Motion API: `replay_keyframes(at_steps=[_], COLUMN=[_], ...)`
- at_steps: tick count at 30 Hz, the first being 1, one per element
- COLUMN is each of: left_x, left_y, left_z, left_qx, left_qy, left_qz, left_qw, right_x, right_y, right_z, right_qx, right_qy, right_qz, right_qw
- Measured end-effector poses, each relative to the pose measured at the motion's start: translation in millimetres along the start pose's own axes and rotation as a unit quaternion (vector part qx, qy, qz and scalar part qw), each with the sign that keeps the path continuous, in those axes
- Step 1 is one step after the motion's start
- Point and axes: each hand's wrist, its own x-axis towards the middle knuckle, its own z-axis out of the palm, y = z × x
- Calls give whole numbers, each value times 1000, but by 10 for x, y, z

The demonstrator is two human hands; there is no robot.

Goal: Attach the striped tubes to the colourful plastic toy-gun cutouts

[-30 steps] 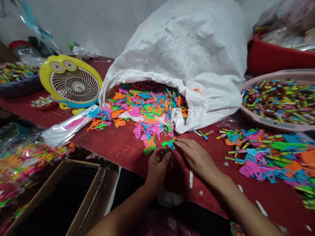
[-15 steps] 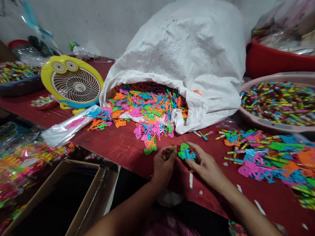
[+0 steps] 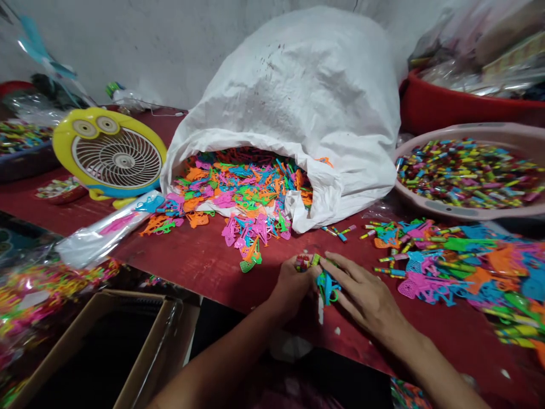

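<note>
My left hand point(image 3: 293, 282) is closed around a small bunch of coloured sticks point(image 3: 304, 262) near the front edge of the red table point(image 3: 204, 258). My right hand point(image 3: 361, 292) is beside it, fingers curled over a blue and green plastic toy piece point(image 3: 327, 282), the two hands almost touching. Just behind them a big white sack point(image 3: 306, 108) lies on its side, spilling bright plastic toy pieces point(image 3: 242, 193) onto the table.
A pink basin point(image 3: 426, 201) of coloured sticks and a red tub point(image 3: 451, 105) stand at the right, with a loose pile of toy pieces point(image 3: 460, 267) in front. A yellow fan point(image 3: 110, 153), a plastic bag point(image 3: 102, 236) and an open cardboard box point(image 3: 106, 341) are at the left.
My right hand picked a green and blue toy piece from near the sack's mouth and drew it back toward my left hand. The view has shifted slightly right.
</note>
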Motion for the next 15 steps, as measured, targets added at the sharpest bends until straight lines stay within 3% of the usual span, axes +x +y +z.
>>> replay_keyframes(at_steps=[3, 6, 8, 11, 13, 15], left_x=[18, 33, 32, 23, 17, 11], left_y=[-38, -77, -107, -156, -176, -176], left_z=[20, 4, -13, -26, -26, -27], left_qx=[-20, -6, 15, 18, 3, -4], left_qy=[38, 60, 45, 17, 9, 2], left_qz=[15, 43, 49, 49, 56, 63], left_qw=[999, 997, 998, 999, 998, 998], right_x=[-103, -196, -225, -198, -143, -84], right_y=[49, 55, 31, -35, -89, -141], right_z=[86, 124, 138, 160, 168, 163], right_qx=[23, 119, 217, 369, 434, 451], right_qy=[44, 57, 71, 112, 125, 124], right_qz=[10, 101, 203, 318, 339, 339], right_qw=[999, 986, 952, 866, 825, 816])
